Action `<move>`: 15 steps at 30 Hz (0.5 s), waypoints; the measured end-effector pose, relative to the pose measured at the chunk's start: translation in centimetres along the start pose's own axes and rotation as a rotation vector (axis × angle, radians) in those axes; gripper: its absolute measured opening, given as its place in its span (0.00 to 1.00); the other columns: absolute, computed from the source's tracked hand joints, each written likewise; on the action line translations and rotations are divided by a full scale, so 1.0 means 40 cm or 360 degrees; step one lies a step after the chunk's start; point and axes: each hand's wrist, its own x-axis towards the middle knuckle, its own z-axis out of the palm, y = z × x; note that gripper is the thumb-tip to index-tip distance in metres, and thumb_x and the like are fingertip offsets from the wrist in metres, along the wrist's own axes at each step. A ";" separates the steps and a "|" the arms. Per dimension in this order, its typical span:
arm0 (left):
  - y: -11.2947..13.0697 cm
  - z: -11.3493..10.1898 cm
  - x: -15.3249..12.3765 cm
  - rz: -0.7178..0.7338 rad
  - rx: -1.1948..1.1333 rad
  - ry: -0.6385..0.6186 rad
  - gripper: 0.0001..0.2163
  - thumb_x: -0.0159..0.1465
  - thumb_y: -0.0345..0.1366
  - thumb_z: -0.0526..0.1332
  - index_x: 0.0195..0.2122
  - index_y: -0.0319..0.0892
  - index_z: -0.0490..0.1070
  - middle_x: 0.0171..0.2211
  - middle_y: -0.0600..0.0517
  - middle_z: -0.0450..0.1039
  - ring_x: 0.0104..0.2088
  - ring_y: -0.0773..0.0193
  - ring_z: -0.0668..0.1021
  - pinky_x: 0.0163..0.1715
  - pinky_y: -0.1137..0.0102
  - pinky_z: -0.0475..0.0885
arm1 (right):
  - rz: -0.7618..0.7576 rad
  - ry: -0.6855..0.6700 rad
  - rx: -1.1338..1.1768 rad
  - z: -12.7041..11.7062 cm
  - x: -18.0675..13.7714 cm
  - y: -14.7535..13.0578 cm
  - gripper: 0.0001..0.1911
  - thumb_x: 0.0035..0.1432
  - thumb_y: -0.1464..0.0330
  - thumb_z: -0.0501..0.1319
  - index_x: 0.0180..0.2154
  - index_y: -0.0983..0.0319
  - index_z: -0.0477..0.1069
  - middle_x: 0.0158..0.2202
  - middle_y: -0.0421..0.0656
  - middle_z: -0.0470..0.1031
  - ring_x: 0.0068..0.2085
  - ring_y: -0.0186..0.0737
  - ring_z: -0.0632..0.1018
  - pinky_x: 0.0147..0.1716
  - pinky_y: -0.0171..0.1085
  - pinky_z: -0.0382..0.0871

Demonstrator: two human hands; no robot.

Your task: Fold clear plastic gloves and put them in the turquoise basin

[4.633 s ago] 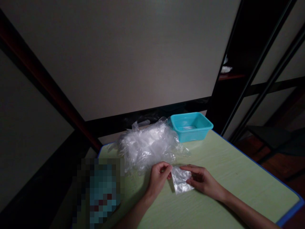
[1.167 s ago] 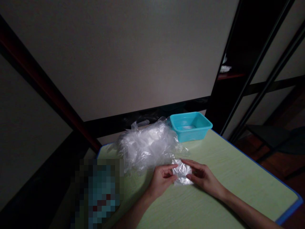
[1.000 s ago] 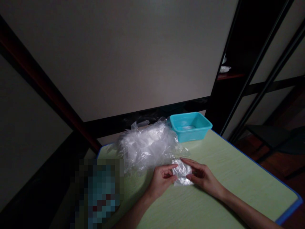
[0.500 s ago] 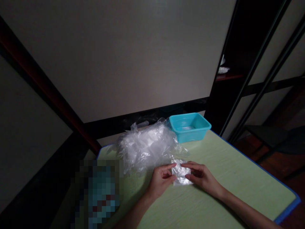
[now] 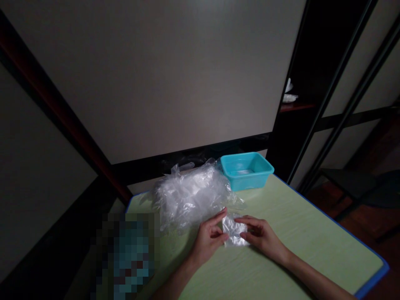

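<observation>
A small folded piece of clear plastic bag [image 5: 231,235] lies on the table between my hands, crinkled and shiny. At its left edge is my left hand [image 5: 210,237], the index finger raised and stretched, apart from the thumb, whose tip is at the plastic. My right hand [image 5: 265,237] curls over the right side, with fingertips and thumb on the plastic. Just beyond my hands lies a loose heap of clear plastic bags [image 5: 193,193]. A turquoise plastic basin [image 5: 250,182] stands to the right of the heap.
The pale green table [image 5: 290,221] has a blue edge [image 5: 371,277] at the right. Behind it rises a light panel with a dark lower band [image 5: 200,153]. A dark chair [image 5: 353,183] stands beyond the right edge. At lower left is a pixelated patch [image 5: 128,254].
My left index finger has lifted off the folded plastic and straightened. My right fingers stay on it, shifted slightly left. The view has tilted a little.
</observation>
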 end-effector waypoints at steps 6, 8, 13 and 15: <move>-0.020 -0.002 -0.001 0.0165 0.0056 0.0020 0.34 0.50 0.37 0.66 0.58 0.42 0.58 0.43 0.44 0.72 0.21 0.73 0.68 0.21 0.77 0.64 | 0.0052 0.0017 0.0244 0.000 0.004 0.002 0.16 0.44 0.66 0.67 0.39 0.59 0.76 0.39 0.45 0.74 0.34 0.39 0.73 0.32 0.36 0.66; -0.025 -0.003 0.000 0.0256 0.0035 0.0105 0.28 0.54 0.41 0.63 0.56 0.43 0.61 0.54 0.42 0.63 0.24 0.72 0.70 0.22 0.76 0.68 | 0.0067 0.0032 0.0318 0.000 0.006 0.005 0.17 0.43 0.66 0.67 0.39 0.59 0.76 0.39 0.45 0.75 0.34 0.39 0.73 0.32 0.36 0.66; 0.001 -0.002 0.012 0.0352 0.0134 0.0242 0.20 0.61 0.44 0.54 0.51 0.39 0.65 0.52 0.41 0.65 0.34 0.61 0.75 0.24 0.73 0.73 | 0.0084 0.0080 0.0425 -0.003 0.010 0.007 0.17 0.42 0.66 0.69 0.38 0.58 0.76 0.37 0.43 0.75 0.32 0.37 0.73 0.30 0.34 0.65; 0.025 0.001 0.029 0.0519 0.0326 0.0246 0.16 0.64 0.41 0.51 0.48 0.38 0.67 0.49 0.41 0.68 0.35 0.61 0.76 0.24 0.73 0.73 | 0.0096 0.0106 0.0470 -0.005 0.009 0.005 0.17 0.41 0.66 0.69 0.38 0.58 0.76 0.36 0.42 0.75 0.31 0.36 0.73 0.29 0.33 0.64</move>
